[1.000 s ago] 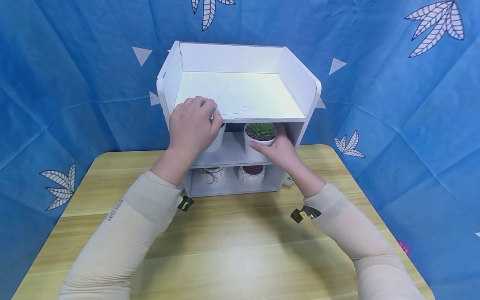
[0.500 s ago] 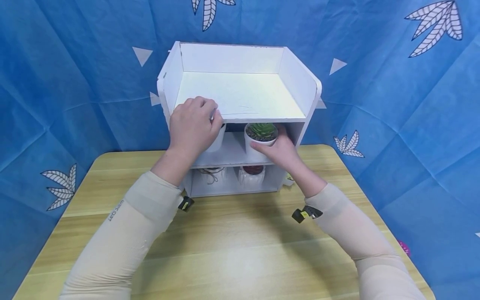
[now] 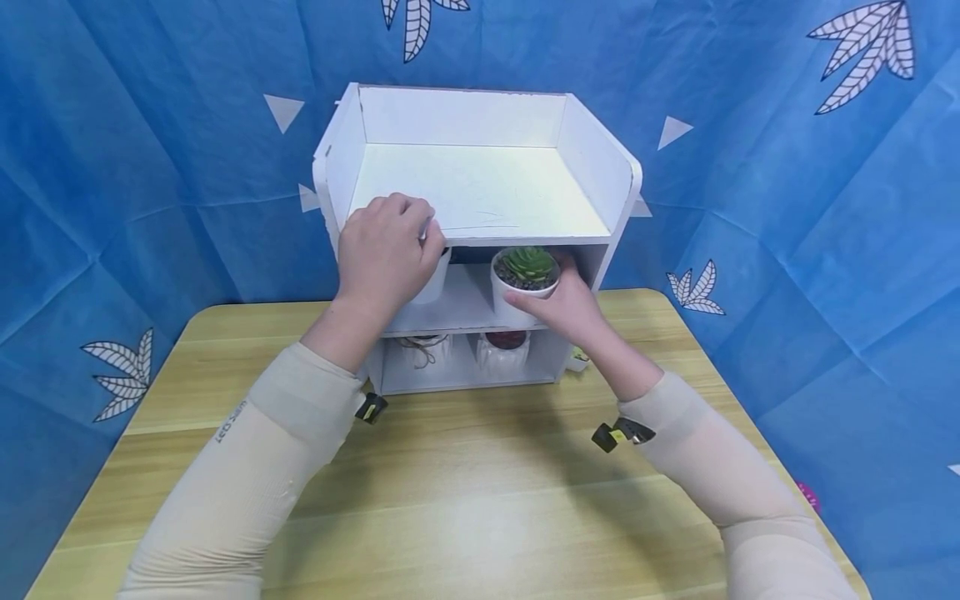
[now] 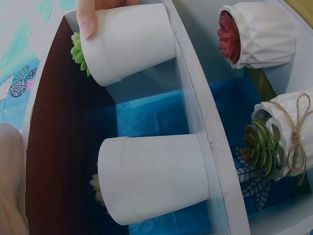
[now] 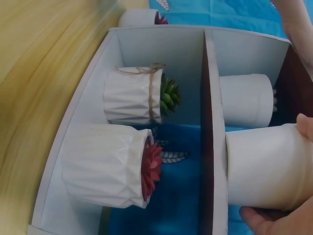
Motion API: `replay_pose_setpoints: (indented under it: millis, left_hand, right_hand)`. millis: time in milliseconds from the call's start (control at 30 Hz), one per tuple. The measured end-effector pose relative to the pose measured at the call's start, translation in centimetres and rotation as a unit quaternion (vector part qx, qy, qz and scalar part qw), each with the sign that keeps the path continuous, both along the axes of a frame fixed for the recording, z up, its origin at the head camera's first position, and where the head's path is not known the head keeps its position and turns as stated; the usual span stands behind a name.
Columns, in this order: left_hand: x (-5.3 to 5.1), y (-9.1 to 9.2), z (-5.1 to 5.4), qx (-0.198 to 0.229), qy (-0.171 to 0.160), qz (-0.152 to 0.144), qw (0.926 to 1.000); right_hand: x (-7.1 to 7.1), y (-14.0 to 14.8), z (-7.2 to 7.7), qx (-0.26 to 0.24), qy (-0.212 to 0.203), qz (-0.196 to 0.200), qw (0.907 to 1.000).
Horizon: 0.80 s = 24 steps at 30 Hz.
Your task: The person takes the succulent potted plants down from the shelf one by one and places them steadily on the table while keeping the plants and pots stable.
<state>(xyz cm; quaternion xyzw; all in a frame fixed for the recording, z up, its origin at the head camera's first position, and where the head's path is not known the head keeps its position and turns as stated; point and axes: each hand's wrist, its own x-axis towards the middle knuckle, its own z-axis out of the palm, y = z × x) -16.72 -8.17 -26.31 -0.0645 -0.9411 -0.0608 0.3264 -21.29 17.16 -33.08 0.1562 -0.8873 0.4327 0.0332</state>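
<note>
My right hand holds a white pot with a green succulent at the right of the middle shelf, thumb in front and fingers around its far side. In the right wrist view, this pot has its base at the shelf board. On the front left of the white shelf unit's top board rests my left hand, its fingertips hidden. Below that hand stands another white pot on the middle shelf, its pale succulent mostly hidden.
On the bottom shelf stand a white faceted pot tied with twine and one with a red succulent. A small white pot sits beside the unit's right side. The wooden table extends in front; blue cloth hangs behind.
My right hand and the held pot have shifted slightly right and toward the shelf's front edge. The left hand stays in place.
</note>
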Motion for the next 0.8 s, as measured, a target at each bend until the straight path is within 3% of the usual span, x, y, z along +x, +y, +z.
replay_pose_setpoints:
  millis: [300,800]
  left_hand:
    - [4.9,4.0,0.1,0.002,-0.003,0.046,0.9989]
    - [10.6,9.8,0.3,0.003,-0.001,0.103,0.9947]
  right_hand:
    - [3.1,4.1,0.1,-0.014,-0.004,0.058,0.9982]
    - [6.6,10.0,0.5,0.007,-0.031,0.109,0.9936]
